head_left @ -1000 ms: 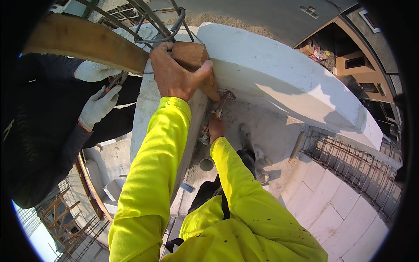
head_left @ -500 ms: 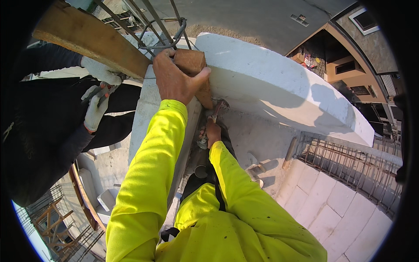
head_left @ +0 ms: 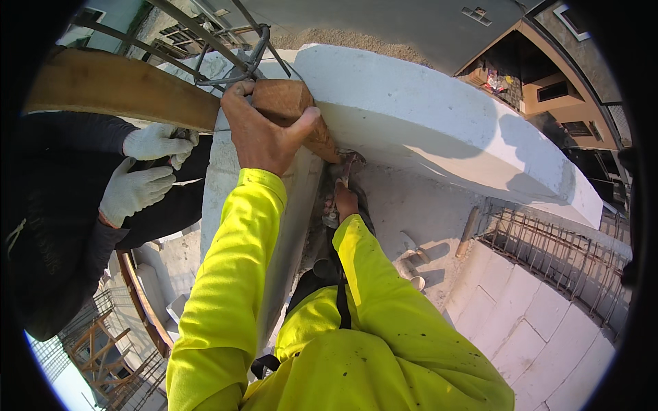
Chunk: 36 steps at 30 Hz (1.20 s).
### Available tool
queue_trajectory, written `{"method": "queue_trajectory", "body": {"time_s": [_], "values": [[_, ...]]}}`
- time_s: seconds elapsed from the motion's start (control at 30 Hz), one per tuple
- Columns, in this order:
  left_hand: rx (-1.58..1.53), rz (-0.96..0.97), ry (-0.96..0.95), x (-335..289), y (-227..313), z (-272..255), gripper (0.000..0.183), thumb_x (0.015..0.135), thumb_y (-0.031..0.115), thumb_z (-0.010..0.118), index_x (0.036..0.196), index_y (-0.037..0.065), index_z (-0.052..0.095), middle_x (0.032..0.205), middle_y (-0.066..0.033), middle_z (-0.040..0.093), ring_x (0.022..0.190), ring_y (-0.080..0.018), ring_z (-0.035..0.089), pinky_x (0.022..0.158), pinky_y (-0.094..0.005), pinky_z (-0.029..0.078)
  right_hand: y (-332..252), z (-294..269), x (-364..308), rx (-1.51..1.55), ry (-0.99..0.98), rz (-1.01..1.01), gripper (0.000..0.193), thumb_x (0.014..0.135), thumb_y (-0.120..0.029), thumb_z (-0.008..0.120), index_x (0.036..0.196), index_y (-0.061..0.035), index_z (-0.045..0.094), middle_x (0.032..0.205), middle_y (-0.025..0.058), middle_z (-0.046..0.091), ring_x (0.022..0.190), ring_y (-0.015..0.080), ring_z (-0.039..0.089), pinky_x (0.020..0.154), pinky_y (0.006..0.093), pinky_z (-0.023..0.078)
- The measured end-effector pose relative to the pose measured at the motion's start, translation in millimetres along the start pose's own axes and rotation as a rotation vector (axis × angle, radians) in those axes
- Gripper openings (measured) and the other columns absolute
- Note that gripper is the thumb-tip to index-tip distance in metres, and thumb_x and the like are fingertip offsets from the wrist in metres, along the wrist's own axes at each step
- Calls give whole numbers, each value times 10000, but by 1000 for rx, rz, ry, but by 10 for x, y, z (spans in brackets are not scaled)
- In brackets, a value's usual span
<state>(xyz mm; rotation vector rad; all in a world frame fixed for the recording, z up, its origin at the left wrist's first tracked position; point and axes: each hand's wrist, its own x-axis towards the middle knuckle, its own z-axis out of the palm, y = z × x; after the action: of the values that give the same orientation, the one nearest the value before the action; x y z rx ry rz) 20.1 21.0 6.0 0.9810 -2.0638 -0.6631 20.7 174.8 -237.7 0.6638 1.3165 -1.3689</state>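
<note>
My left hand [head_left: 264, 133] is closed round the upper end of a wooden board [head_left: 282, 99], thumb on its right side and fingers on its left. The board stands tilted in the corner between two white block walls, its lower end toward my right hand. Lower down, my right hand [head_left: 345, 201] is wrapped round the handle of what looks like a hammer [head_left: 352, 160]. Its head is close to the board's lower end; whether they touch I cannot tell. Steel rebar [head_left: 257, 51] with a bent tie rises just beyond my left hand.
At the left, a co-worker's gloved hands [head_left: 140, 185] are near a thick wooden beam [head_left: 130, 89]. The long white wall [head_left: 425, 113] runs to the right. A trowel-like tool [head_left: 415, 246] lies on the floor. Rebar cages [head_left: 548, 240] lie beside the pale block wall [head_left: 521, 329].
My left hand and the board appear slightly further left and lower. The co-worker's gloved hands have shifted, and the lower one has opened out. My right hand keeps its grip.
</note>
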Motion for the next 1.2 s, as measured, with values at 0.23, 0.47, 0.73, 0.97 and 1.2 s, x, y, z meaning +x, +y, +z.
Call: {"method": "queue_trajectory", "body": {"time_s": [0.23,0.47,0.73,0.97,1.2], "values": [[70,54,7,30,16,-23,926,605,380,927,1224,-75,411,1171,-200,450,1106,-347,501,990,-432,436,23,88,-320,245,19,-45,337,1007,-401,540,1010,-63,545,705,74,562,538,206,571,490,368,479],[39,19,12,29,12,-11,918,599,378,921,1222,-71,418,1169,-194,451,1112,-338,504,1004,-413,438,-7,86,-428,447,156,-110,314,1004,-368,538,930,-63,561,719,66,562,543,197,552,498,369,490],[128,-26,-22,44,55,-64,917,600,328,918,1239,-56,385,1172,-190,447,1106,-302,515,1005,-396,452,-55,72,-659,275,151,-50,350,994,-441,558,893,-109,513,701,51,540,518,186,509,483,350,462],[97,12,37,50,36,-53,828,568,352,927,1144,-13,458,1115,-186,472,1095,-359,468,977,-447,410,-32,43,-742,131,31,-169,319,1002,-403,559,903,-100,546,713,51,564,535,171,552,466,341,451],[88,25,45,60,47,-61,799,567,347,923,1112,-5,456,1102,-187,477,1078,-366,463,957,-461,407,-113,-22,-867,-7,-45,-100,312,1018,-419,532,927,-121,524,716,40,545,521,173,519,463,349,451]]}}
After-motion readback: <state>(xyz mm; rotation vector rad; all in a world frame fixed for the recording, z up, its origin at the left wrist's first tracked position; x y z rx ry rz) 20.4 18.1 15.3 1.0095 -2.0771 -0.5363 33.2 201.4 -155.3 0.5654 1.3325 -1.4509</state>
